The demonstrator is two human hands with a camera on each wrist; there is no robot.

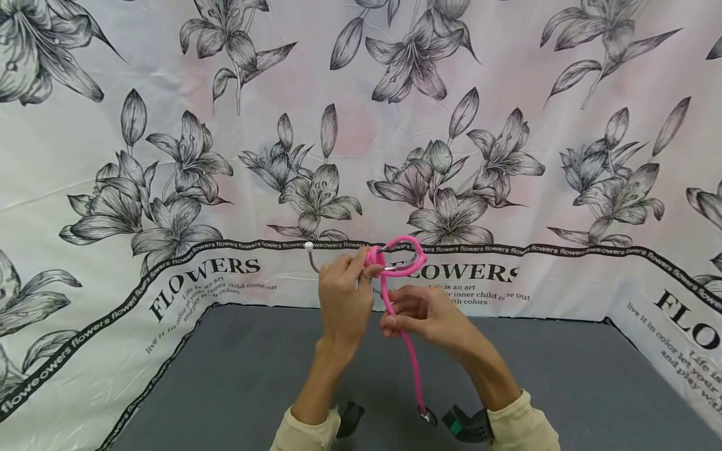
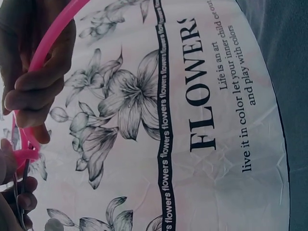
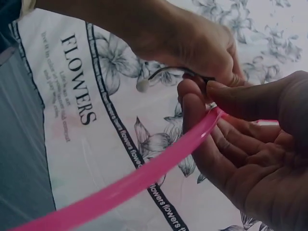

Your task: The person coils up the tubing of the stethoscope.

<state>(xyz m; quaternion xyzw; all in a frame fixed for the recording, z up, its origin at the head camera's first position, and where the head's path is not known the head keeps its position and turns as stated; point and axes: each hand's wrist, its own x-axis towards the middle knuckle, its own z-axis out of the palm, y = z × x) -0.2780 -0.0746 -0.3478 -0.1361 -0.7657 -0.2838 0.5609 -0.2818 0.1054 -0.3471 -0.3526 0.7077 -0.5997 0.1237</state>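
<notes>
You are pinching cord (image 1: 414,369) and hook (image 1: 313,257) in mid-air.
Your left hand (image 1: 344,294) is pinching both where they meet, likely steadying them; your right hand (image 1: 434,316) is pinching the cord just below, probably guiding its lower run.

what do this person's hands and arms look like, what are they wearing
The left hand and right hand are bare, without gloves. The left sleeve and right sleeve are pale cream. Beside each cuff shows a black device; the right device has a small green patch.
</notes>
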